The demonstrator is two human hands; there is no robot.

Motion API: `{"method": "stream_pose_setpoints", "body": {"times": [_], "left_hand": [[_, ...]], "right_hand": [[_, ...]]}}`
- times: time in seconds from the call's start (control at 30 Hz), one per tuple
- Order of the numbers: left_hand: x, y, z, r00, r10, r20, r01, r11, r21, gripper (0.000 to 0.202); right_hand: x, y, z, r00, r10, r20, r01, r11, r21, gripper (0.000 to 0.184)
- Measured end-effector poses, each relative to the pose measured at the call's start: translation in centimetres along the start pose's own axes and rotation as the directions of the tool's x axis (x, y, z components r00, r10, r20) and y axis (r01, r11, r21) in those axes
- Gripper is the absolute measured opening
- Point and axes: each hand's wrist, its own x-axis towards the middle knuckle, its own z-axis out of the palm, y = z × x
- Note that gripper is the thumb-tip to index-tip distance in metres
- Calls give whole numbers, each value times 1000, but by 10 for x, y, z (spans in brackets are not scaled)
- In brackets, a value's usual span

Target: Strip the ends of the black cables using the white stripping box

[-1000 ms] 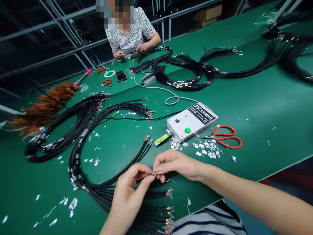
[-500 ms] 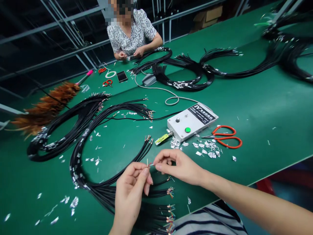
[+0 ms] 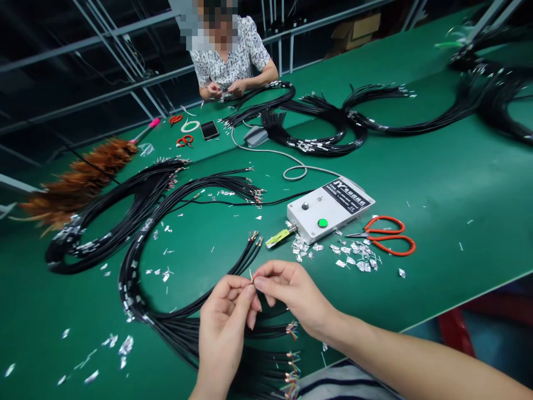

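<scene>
My left hand (image 3: 227, 319) pinches the end of a black cable, where thin wires come out between finger and thumb. Pressed close against it, my right hand (image 3: 291, 294) pinches the same thin wires (image 3: 251, 274). One pale wire stands up between the fingertips; the rest is mostly hidden. Below and left of my hands runs a bundle of black cables (image 3: 175, 330), its stripped ends showing coloured wires (image 3: 292, 330). Just beyond my right hand sits a white control box (image 3: 310, 222) with a green button and a yellow-green clip (image 3: 280, 238) on its side.
Orange-handled scissors (image 3: 385, 236) lie right of the box, beside foil scraps (image 3: 360, 255). More cable coils (image 3: 316, 141) spread across the green table (image 3: 416, 178). A feather duster (image 3: 95, 166) lies at left. Across the table, a co-worker (image 3: 233, 61) handles cables near a phone (image 3: 209, 130).
My right hand has moved left, its fingertips now against those of my left hand at the wires. The view has shifted slightly. The co-worker's hands have moved a little.
</scene>
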Motion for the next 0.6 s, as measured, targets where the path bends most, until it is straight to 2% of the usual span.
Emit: {"method": "stream_pose_setpoints", "body": {"times": [0.27, 0.6], "left_hand": [[0, -7, 0, 998, 11, -60, -14, 999, -49, 20], [-1, -8, 0, 997, 23, -78, -31, 995, -100, 25]], "right_hand": [[-3, 0, 12, 992, 76, -104, -63, 990, 125, 29], [-6, 3, 14, 990, 113, -83, -98, 982, 163, 25]]}}
